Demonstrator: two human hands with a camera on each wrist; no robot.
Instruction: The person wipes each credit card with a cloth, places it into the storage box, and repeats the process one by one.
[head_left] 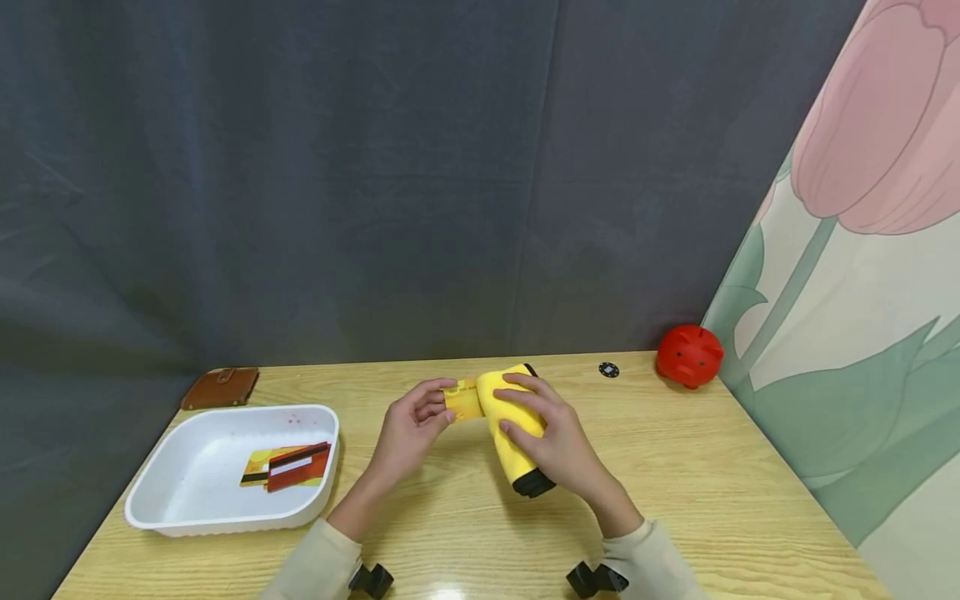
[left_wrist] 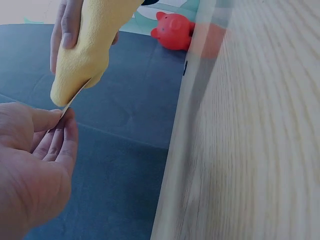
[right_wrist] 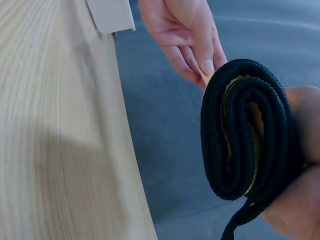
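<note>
My left hand (head_left: 408, 429) pinches a yellow card (head_left: 463, 401) by its edge between thumb and fingers. My right hand (head_left: 561, 437) grips a folded yellow cloth (head_left: 513, 458) with black edging, held above the table. In the head view the card's right end meets the cloth. The left wrist view shows the thin card (left_wrist: 75, 96) edge-on against the cloth (left_wrist: 92, 47), its far end hidden by the fabric. From the right wrist, the cloth's black-edged layers (right_wrist: 240, 135) appear rolled over one another, with a loose strip hanging below.
A white tray (head_left: 187, 527) at left holds yellow cards (head_left: 257, 468) and a red card (head_left: 298, 467). Behind it lies a brown leather wallet (head_left: 222, 388). Toward the back right are a black chip (head_left: 609, 369) and a red piggy bank (head_left: 689, 357), near the wall.
</note>
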